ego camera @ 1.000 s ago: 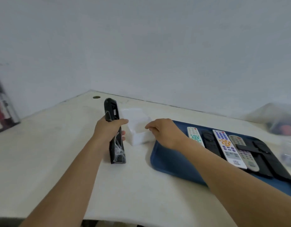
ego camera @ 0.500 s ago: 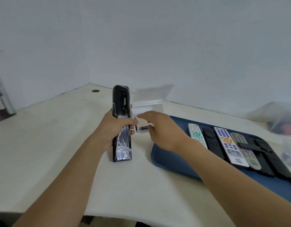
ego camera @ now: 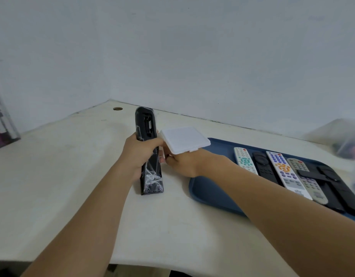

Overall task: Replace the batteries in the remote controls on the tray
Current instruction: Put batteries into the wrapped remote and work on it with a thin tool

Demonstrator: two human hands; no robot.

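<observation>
Remote in work: black remote (ego camera: pixel 150 156), stood on end on the desk (ego camera: pixel 72 176), back side toward you, battery bay open near its top; crinkled clear film clings to its lower part.
Left hand: your left hand (ego camera: pixel 139 154) is wrapped round the remote's middle, fingers curled across its front.
Right hand: your right hand (ego camera: pixel 182 163) sits just beside the left, touching the remote's right edge; a white plastic lid (ego camera: pixel 184 140) hangs over its fingers, so you cannot tell how far they are curled or whether they pinch anything.
Battery case: only that raised lid shows, directly above your right hand; the box body and its contents are hidden.
Tray: blue tray (ego camera: pixel 208 194) lies under and beyond your right forearm, near bare at the end by your wrist.
Remaining stock: five or so remotes in a row to the right of your right arm, among them a white remote (ego camera: pixel 245 163) with teal keys and a white remote with orange ring (ego camera: pixel 286 173).
Handling, remote: judged light and rigid, a smooth shell made slippery by the film; grip it mid-body above the film, clear of the bay.
Handling, batteries: judged small, smooth, prone to roll; pinch one at its middle and seat the spring end first.
Handling, lid: thin and probably brittle at the hinge; do not force it back.
</observation>
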